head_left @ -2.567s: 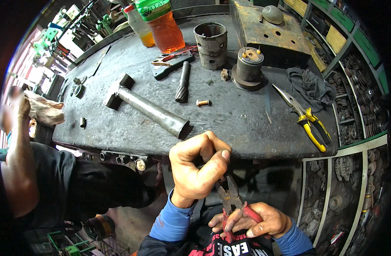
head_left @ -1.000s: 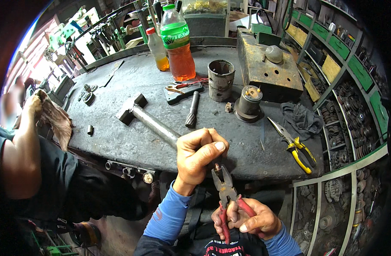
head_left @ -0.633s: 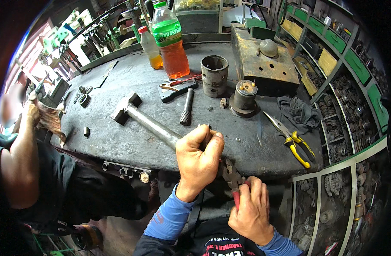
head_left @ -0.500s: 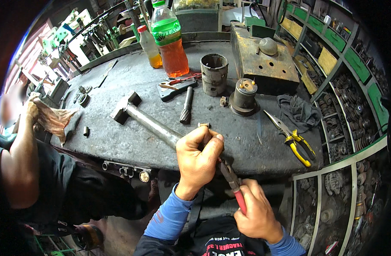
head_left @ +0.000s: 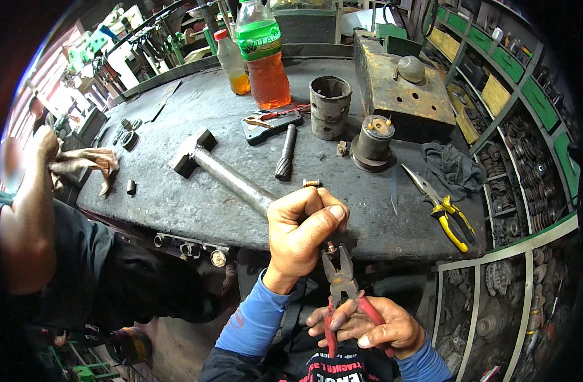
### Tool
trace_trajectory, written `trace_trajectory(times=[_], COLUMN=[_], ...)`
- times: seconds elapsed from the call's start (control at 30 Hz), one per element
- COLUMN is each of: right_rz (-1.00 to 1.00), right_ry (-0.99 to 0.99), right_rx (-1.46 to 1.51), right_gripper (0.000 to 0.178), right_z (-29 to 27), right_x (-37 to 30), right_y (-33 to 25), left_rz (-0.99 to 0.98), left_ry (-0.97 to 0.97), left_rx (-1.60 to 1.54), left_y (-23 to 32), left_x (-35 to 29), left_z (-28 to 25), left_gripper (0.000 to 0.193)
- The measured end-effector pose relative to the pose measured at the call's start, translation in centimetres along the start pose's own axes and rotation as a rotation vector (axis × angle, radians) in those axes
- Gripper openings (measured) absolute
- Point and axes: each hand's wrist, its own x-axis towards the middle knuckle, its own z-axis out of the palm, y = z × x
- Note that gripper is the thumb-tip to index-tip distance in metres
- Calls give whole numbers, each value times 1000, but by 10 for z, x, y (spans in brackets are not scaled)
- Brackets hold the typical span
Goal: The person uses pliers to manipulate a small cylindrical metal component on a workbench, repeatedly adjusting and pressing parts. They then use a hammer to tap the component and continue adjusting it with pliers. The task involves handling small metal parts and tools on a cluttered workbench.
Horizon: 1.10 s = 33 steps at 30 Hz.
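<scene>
My left hand [head_left: 307,232] is closed in a fist above the bench's front edge. A small coppery metal tip [head_left: 330,247] pokes out below its fingers; the rest is hidden. My right hand [head_left: 384,328], lower and to the right, holds red-handled pliers [head_left: 340,280]. Their handles are spread, with fingers between them, and the parted jaws point up at the metal tip. Behind my left fist, a heavy hammer [head_left: 231,178] lies on the bench, its handle end covered by the hand. A small brass-coloured fitting [head_left: 311,183] rests just beyond the fist.
On the dark bench [head_left: 158,204] stand a bottle of red liquid [head_left: 268,79], a metal sleeve [head_left: 330,108] and a cylindrical part [head_left: 373,143]. Yellow-handled pliers [head_left: 447,216] and a grey rag [head_left: 454,167] lie right. At left, another person's hand [head_left: 44,141] holds a cloth [head_left: 84,162].
The red-handled pliers have opened, and their jaws have turned upright. My right fingers have loosened and spread between the handles. The other person's cloth has shifted, and the whole view has moved slightly.
</scene>
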Motion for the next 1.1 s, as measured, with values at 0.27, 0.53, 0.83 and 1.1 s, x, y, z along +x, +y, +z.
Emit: trace_trajectory(times=[0.27,0.53,0.83,1.1], right_rz=[-34,-301,-109,-8], right_ry=[12,880,374,-3], right_rx=[124,-1991,-702,-80], right_gripper=[28,34,63,64], right_z=[0,14,0,-9], right_x=[5,11,-18,-2], right_y=[12,12,11,-2], left_rz=[0,15,-124,-48], left_ry=[5,60,128,47], left_rx=[13,802,218,167], left_y=[-3,13,11,6], left_x=[-2,-7,2,0], left_z=[-1,13,8,0], left_gripper=[37,28,35,37])
